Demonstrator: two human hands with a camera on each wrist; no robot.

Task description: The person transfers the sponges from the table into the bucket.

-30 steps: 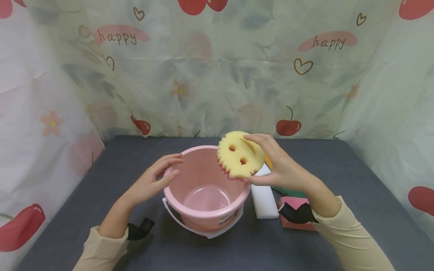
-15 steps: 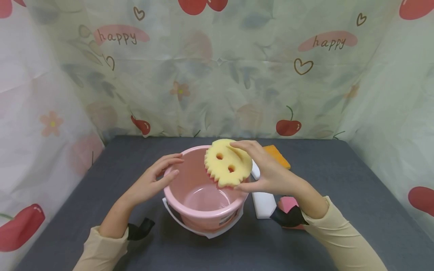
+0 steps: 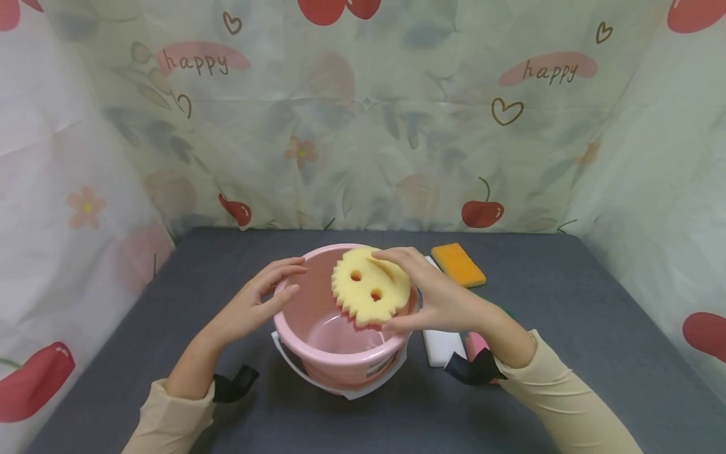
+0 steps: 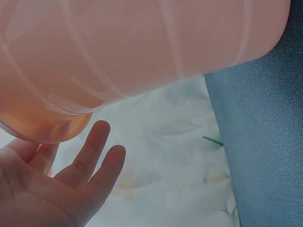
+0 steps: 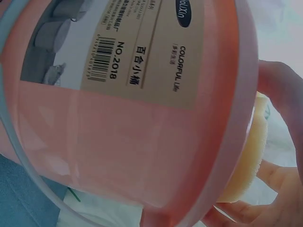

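Note:
A pink bucket [image 3: 317, 328] with a white handle stands on the dark grey table. My right hand [image 3: 437, 296] pinches a round yellow sponge [image 3: 370, 294] with two holes and a jagged edge, holding it over the bucket's mouth at the right rim. The right wrist view shows the bucket wall [image 5: 128, 132] with its label and the sponge [image 5: 246, 156] beyond the rim. My left hand [image 3: 258, 299] rests with straight fingers on the bucket's left rim; the left wrist view shows those fingers [image 4: 90, 151] against the bucket [image 4: 142, 52].
An orange sponge [image 3: 458, 264] lies behind my right hand. A white block sponge [image 3: 441, 345] and a pink sponge [image 3: 475, 343] lie to the right of the bucket, partly hidden by my arm. Patterned cloth walls enclose the table [image 3: 595, 328].
My right hand has carried the yellow sponge left and down, from above the bucket's right rim to over its opening. The left hand and bucket have stayed put.

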